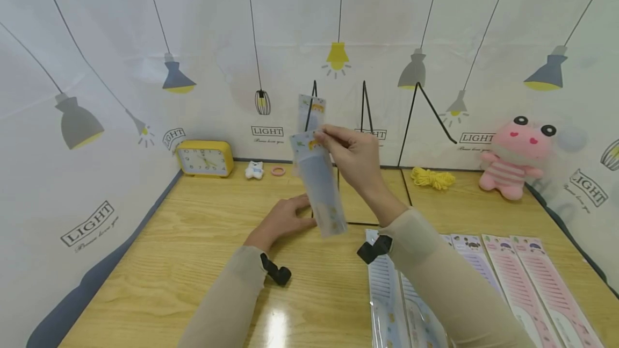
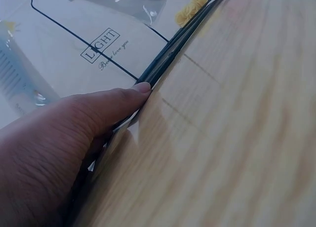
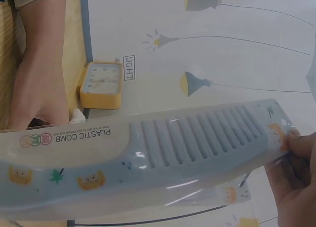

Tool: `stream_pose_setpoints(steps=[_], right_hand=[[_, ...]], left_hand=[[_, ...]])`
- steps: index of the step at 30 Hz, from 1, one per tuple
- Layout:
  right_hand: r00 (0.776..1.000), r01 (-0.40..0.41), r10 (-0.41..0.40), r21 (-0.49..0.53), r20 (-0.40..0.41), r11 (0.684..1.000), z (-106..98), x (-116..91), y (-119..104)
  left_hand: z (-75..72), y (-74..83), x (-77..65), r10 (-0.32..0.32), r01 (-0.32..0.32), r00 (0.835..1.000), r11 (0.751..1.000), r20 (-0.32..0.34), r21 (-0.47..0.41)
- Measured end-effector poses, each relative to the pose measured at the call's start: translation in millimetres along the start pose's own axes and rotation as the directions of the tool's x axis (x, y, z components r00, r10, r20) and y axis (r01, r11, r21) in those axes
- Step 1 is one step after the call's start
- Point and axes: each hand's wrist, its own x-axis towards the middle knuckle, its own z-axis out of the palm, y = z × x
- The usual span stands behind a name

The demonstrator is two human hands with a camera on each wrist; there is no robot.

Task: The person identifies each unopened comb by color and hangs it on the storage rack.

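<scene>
My right hand [image 1: 358,157] pinches the top end of a blue plastic comb in a clear package [image 3: 197,143], which hangs tilted in front of a black wire rack [image 1: 362,224]. Behind it, a second packaged comb [image 1: 303,114] hangs on the rack's left hook, partly covered by the held one. Low on the rack's left side, my left hand [image 1: 282,222] grips the base wire. Its thumb lies on the black wire in the left wrist view, while its other fingers are mostly hidden there.
Packaged blue combs [image 1: 384,283] and pink combs [image 1: 546,278] lie at the front right, partly under my right sleeve. Along the back stand a yellow clock [image 1: 205,159], a small white bear figure [image 1: 253,170], a pink ring [image 1: 278,171], yellow cord [image 1: 432,178] and a pink plush toy [image 1: 510,162].
</scene>
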Motion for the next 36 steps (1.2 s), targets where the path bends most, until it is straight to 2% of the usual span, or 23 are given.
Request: stream_pose_setpoints(steps=[10, 16, 22, 31, 36], right_hand=[[0.999, 0.055, -0.055, -0.031, -0.001, 0.998, 3.8, 4.4, 4.5], [0.998, 0.063, -0.063, -0.067, -0.004, 0.996, 4.5, 8.8, 8.0], [0.995, 0.091, -0.094, -0.145, -0.016, 0.985, 7.8, 18.8, 15.7], [0.998, 0.031, -0.041, -0.195, -0.046, 0.98, 12.9, 37.6, 32.4], [0.996, 0.017, -0.037, -0.243, -0.077, 0.97, 16.6, 49.7, 42.6]], left_hand=[[1.2, -1.0, 1.1, 0.014, -0.014, 1.0, 1.0, 0.001, -0.017], [0.1, 1.8, 1.5, -0.01, 0.01, 1.0, 1.0, 0.021, 0.012], [-1.3, 4.4, 0.2, -0.024, 0.024, 0.999, 1.0, 0.03, 0.014], [-1.3, 4.0, -3.0, -0.067, 0.067, 0.997, 0.998, 0.046, -0.013], [0.0, 2.3, -1.7, -0.061, 0.061, 0.998, 0.998, 0.034, -0.009]])
